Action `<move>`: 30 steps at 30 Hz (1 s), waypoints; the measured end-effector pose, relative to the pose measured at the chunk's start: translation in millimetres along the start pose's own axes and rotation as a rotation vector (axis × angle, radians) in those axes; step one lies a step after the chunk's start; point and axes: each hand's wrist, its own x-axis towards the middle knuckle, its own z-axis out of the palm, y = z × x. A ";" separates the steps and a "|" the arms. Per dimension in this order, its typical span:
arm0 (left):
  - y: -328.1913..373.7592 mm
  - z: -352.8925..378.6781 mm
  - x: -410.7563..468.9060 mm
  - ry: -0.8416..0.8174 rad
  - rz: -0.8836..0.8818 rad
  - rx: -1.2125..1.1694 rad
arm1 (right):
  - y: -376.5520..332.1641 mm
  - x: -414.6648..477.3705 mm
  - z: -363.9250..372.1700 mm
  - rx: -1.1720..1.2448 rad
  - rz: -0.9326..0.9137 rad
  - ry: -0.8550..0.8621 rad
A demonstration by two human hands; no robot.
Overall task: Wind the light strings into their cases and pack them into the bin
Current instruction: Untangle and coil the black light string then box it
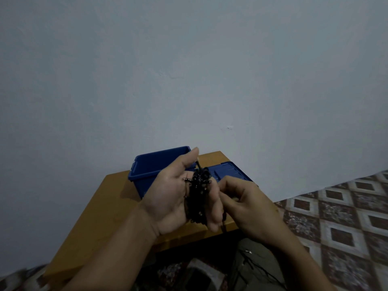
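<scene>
A black light string (198, 192) is wound in loops around my left hand (174, 198), which is raised palm up above the low wooden table (98, 208). My right hand (243, 204) pinches the loose strand of that string just right of the coil. Behind my hands stands an open blue bin (151, 166), with its blue lid (231, 171) lying flat beside it on the right. A loose end of the string trails down over my lap (252, 261). No case is visible.
The table stands against a pale wall (189, 70). Patterned floor tiles (340, 223) spread to the right. My knees fill the bottom middle, close to the table's near edge.
</scene>
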 end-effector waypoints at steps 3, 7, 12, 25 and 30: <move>0.1 -0.7 -1.3 -0.009 0.047 -0.098 | 2.3 0.0 2.4 -0.001 0.019 0.045; 1.6 -4.8 -0.1 -0.033 0.106 -0.188 | 5.8 1.0 4.2 -0.047 -0.008 0.001; -1.8 -2.3 0.7 -0.025 0.146 -0.265 | -0.1 -0.7 5.0 -0.049 -0.020 -0.083; 4.6 11.2 5.3 0.254 0.296 -0.382 | 9.7 1.2 9.9 0.133 0.094 -0.060; 7.7 10.7 7.0 0.285 0.343 -0.346 | 6.4 -0.1 6.0 0.301 0.204 -0.267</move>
